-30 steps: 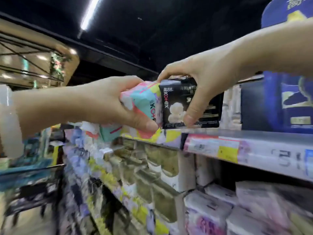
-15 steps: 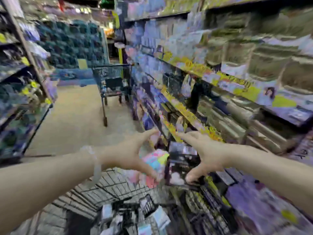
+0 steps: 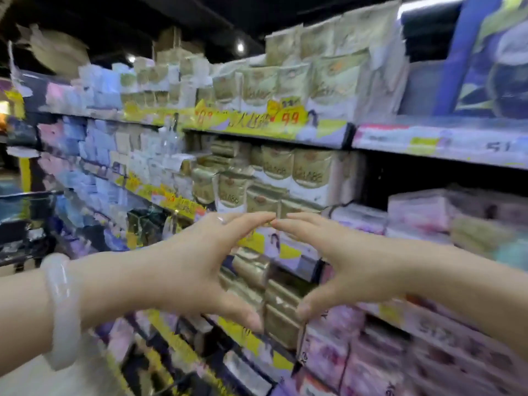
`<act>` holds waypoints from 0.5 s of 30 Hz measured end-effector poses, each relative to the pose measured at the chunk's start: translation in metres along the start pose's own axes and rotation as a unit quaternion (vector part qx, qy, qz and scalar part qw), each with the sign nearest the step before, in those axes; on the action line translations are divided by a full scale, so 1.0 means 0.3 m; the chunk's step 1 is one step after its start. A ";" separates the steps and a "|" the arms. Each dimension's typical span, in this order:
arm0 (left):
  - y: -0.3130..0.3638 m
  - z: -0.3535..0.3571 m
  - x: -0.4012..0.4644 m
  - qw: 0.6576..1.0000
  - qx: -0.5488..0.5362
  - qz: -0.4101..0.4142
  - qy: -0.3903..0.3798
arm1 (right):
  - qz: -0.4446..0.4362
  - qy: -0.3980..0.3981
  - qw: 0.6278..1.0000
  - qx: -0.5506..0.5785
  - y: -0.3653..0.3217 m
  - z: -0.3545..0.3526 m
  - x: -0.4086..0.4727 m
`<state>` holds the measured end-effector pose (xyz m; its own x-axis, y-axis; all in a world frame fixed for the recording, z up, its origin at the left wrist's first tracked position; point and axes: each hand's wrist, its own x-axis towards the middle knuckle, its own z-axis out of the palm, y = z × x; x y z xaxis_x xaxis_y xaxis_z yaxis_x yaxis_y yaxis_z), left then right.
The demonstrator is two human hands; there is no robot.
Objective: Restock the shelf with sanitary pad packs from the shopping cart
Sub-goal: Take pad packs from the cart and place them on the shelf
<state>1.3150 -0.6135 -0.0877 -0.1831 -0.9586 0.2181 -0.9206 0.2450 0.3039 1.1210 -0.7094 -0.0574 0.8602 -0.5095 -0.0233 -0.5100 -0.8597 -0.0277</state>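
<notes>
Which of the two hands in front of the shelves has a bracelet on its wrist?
The left hand. A pale, translucent white bangle circles its wrist, while the right hand has a bare wrist. Both hands are empty, fingers spread.

The left hand (image 3: 183,270) and right hand (image 3: 348,261) reach forward side by side before the shelf (image 3: 428,141), fingertips touching, nothing between them; stacked packs (image 3: 308,81) stand on the top board, more packs (image 3: 285,172) on the board below, behind the hands

Red "99" on yellow price tag (image 3: 290,117); "51" on shelf strip (image 3: 497,147).
</notes>
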 end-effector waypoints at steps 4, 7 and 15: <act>0.216 -0.150 0.218 0.990 0.003 0.119 0.079 | 0.088 0.077 0.991 -0.059 0.105 -0.266 -0.217; 0.387 -0.229 0.350 0.974 0.006 0.186 0.128 | 0.163 0.118 0.976 -0.077 0.165 -0.426 -0.388; 0.842 -0.269 0.696 0.953 0.039 0.267 0.135 | 0.343 0.164 0.922 -0.079 0.390 -0.701 -0.812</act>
<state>1.0720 -0.7400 0.1096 -0.5470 -0.6246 0.5574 -0.7453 0.6665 0.0154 0.8530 -0.6935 0.1552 0.3053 -0.8958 0.3231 -0.9492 -0.3134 0.0282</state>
